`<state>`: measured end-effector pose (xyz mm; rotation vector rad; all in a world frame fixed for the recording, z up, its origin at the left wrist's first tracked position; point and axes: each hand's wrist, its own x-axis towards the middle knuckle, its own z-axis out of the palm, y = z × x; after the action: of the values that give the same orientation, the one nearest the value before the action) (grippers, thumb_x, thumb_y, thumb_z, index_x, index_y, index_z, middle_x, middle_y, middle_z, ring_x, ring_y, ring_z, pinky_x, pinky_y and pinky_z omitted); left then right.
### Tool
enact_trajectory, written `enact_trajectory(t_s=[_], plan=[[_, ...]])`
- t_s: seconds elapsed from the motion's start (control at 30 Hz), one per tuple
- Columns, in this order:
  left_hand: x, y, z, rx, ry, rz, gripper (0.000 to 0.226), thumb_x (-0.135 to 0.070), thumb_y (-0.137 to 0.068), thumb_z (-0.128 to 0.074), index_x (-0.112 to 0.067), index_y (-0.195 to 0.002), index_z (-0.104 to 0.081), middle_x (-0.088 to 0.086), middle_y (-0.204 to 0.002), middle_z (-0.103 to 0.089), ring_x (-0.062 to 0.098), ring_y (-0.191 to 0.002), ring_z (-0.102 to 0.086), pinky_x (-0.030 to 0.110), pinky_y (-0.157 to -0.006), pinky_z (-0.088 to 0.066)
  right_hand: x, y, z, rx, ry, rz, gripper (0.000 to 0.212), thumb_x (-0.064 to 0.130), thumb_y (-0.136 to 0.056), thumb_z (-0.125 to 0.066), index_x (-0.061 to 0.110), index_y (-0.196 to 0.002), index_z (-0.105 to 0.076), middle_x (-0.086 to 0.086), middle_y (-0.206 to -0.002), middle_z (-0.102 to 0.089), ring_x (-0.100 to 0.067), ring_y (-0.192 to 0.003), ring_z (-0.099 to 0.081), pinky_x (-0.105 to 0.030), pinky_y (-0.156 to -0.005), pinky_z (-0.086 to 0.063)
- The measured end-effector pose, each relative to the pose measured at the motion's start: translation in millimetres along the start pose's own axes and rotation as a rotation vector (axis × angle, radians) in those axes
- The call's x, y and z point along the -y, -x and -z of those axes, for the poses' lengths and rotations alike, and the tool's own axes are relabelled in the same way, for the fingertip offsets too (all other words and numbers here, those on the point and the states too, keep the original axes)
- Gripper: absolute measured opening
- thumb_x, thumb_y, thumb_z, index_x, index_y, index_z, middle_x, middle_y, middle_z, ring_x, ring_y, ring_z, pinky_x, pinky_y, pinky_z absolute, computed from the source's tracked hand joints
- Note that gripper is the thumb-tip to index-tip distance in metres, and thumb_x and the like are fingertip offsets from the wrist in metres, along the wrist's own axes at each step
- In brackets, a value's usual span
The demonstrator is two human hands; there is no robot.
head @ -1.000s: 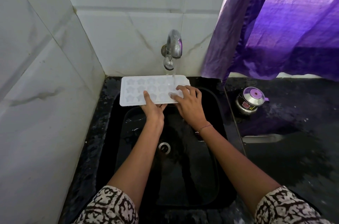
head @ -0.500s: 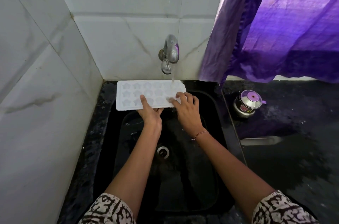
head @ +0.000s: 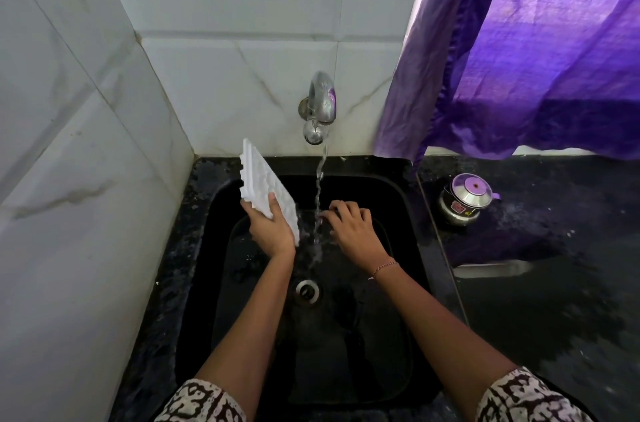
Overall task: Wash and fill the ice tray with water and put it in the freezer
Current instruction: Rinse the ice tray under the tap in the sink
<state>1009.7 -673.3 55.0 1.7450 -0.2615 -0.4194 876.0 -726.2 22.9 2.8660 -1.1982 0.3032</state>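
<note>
Head view: gripping the white ice tray (head: 265, 179) at its near end with the left hand (head: 272, 231), thumb lying across the moulded face, the other fingers wrapping behind it and mostly out of sight. Holding the tray tilted steeply on its long edge, far end raised toward the corner of the tiled wall (head: 225, 6), moulded face turned right. Positioning it above the left part of the black sink (head: 214, 248), just left of the water stream (head: 318, 200) and not under it. Running water from the metal tap (head: 320, 106) on the back wall, falling between the two hands and splashing on the sink floor short of the drain (head: 306, 290). Hovering the right hand (head: 353, 227) just right of the stream, fingers loosely bent and holding nothing, fingertips reaching the water's edge; contact with the water not determinable. Wearing a thin bracelet (head: 382, 267) on the right wrist and patterned sleeves (head: 204, 401) on both arms. Noting a small steel pot (head: 464, 200) with a purple lid, standing on the dark counter (head: 554, 283) right of the sink, well apart from the tray. Noting a purple curtain (head: 536, 75) hanging above the counter's back edge, near the tap.
</note>
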Motion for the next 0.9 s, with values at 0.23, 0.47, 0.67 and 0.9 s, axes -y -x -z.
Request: enact_trajectory(t_s=[0.23,0.47,0.67,0.9], plan=[[14,0,5,0.000,-0.035,0.054,0.063,-0.037,-0.096,-0.050,-0.015,-0.149,-0.024,0.020,-0.129,-0.056,0.037,-0.115,-0.056,0.038,-0.091,-0.045,8,-6,4,0.018,-0.032,-0.104,0.057,0.033,-0.084,-0.018,0.015,-0.119,-0.059,-0.007,-0.120,-0.054,-0.029,-0.105,-0.051,-0.043,-0.081,-0.042],[19,0,-1,0.017,0.215,0.213,0.065,-0.033,-0.095,-0.054,-0.024,-0.150,-0.019,0.009,-0.131,-0.055,0.025,-0.113,-0.056,0.031,-0.091,-0.044,3,-26,11,-0.003,-0.051,-0.187,0.048,0.000,-0.082,-0.051,0.016,-0.127,-0.056,-0.008,-0.121,-0.050,-0.028,-0.105,-0.046,-0.039,-0.082,-0.036],[24,0,-6,0.093,0.502,0.525,0.050,-0.030,-0.095,-0.055,-0.030,-0.140,-0.033,0.004,-0.121,-0.058,0.026,-0.102,-0.062,0.042,-0.066,-0.056,2,-37,16,0.045,-0.081,-0.158,0.054,-0.006,-0.084,-0.046,0.023,-0.128,-0.057,-0.006,-0.125,-0.044,-0.027,-0.113,-0.038,-0.038,-0.087,-0.030],[11,2,-10,0.228,0.562,0.620,0.042,-0.029,-0.095,-0.054,-0.027,-0.134,-0.040,0.008,-0.114,-0.063,0.027,-0.094,-0.064,0.046,-0.073,-0.055,2,-47,20,0.122,-0.084,-0.088,0.044,0.008,-0.093,-0.045,0.033,-0.128,-0.056,-0.002,-0.129,-0.040,-0.026,-0.117,-0.033,-0.038,-0.092,-0.027]])
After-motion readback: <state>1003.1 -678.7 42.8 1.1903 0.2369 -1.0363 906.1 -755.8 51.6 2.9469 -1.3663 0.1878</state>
